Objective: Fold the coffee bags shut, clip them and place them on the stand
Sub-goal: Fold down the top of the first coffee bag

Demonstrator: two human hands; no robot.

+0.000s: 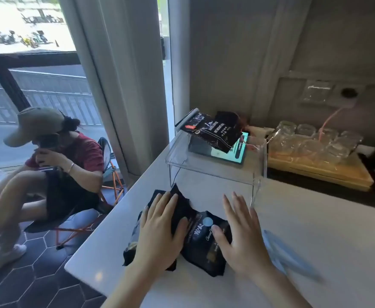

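Black coffee bags (201,236) lie flat on the white counter (315,241) in front of me. My left hand (160,232) presses palm-down on the left bag, fingers spread. My right hand (242,238) rests with fingers spread at the right edge of the bags, thumb on the printed face. Beyond them stands a clear acrylic stand (215,167). Two more black coffee bags (215,132) lie on its top at the back. Blurred light-blue clips (280,254) lie on the counter right of my right hand.
A tablet with a teal screen (237,152) sits under the bags on the stand. A wooden tray of glass cups (315,147) stands at the right against the wall. A person in a cap sits on a folding chair (48,165) left of the counter, by the window.
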